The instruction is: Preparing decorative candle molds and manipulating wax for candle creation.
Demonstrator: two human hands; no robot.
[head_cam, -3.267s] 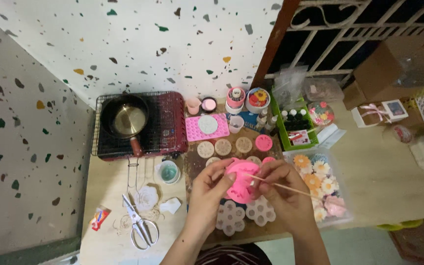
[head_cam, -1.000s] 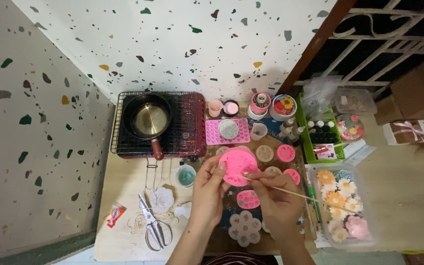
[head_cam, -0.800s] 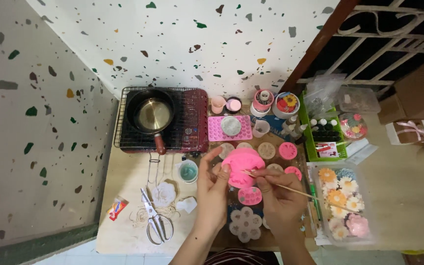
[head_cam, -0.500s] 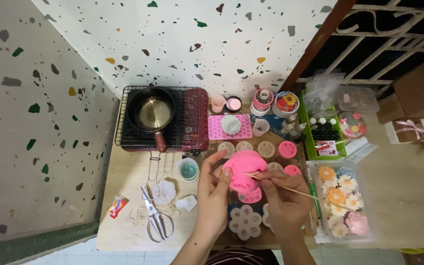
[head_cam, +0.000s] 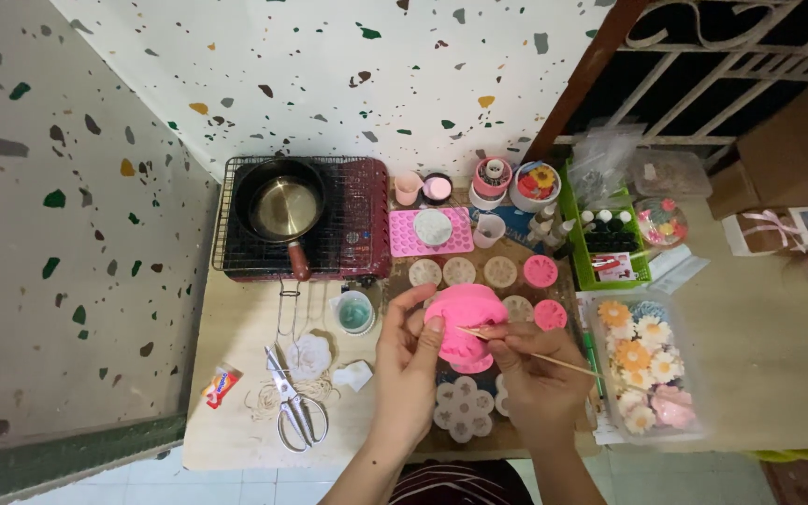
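Left hand [head_cam: 408,360] gripping pink mould [head_cam: 463,318], fingers curling round rim. Right hand [head_cam: 537,374] pinching thin wooden stick [head_cam: 527,351], tip touching mould, above counter [head_cam: 236,323].

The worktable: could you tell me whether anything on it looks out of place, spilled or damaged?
Little stands out. Loose string lies tangled under the scissors, beside white scraps. The pink mould in the left hand is bent over rather than flat, with the right hand poking a thin stick into it. Nothing looks spilled or broken.
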